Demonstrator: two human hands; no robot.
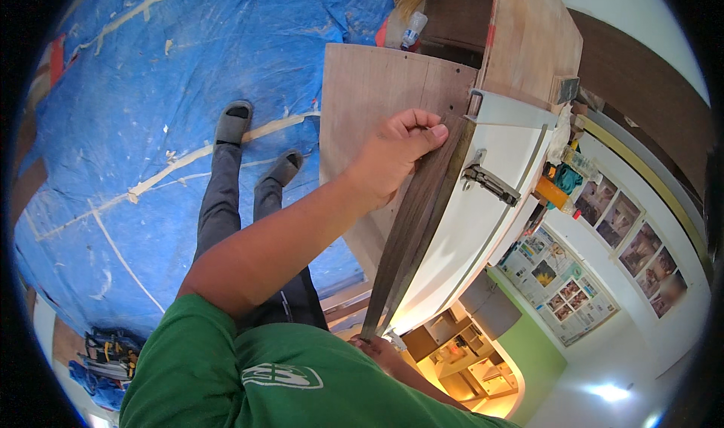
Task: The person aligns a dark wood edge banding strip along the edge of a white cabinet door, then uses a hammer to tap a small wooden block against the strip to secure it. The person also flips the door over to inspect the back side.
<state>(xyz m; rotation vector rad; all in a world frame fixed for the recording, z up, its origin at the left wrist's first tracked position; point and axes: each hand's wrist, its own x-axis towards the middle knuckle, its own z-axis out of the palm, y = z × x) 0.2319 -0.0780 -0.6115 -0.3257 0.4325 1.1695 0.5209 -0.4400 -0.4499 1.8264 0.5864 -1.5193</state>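
A long, dark wood-grain strip (413, 224) runs along the near edge of a white panel (452, 239). At its far end my left hand (396, 153) is closed on the strip, thumb and bent fingers pinching it. My right hand (383, 355) is at the strip's near end; its fingers are partly hidden, but they appear closed round that end. A metal cabinet hinge (490, 184) is fixed to the white panel, right of the strip. Under my left forearm lies a light-brown wooden board (369, 88) with small dark holes along its edge.
Blue sheeting (136, 119) with tape strips covers the floor around my feet. Beyond the board are a plastic bottle (413, 30) and an upright plywood panel (534, 43). Tools and an orange item (553, 193) lie on the right. A tool bag (109, 356) sits at lower left.
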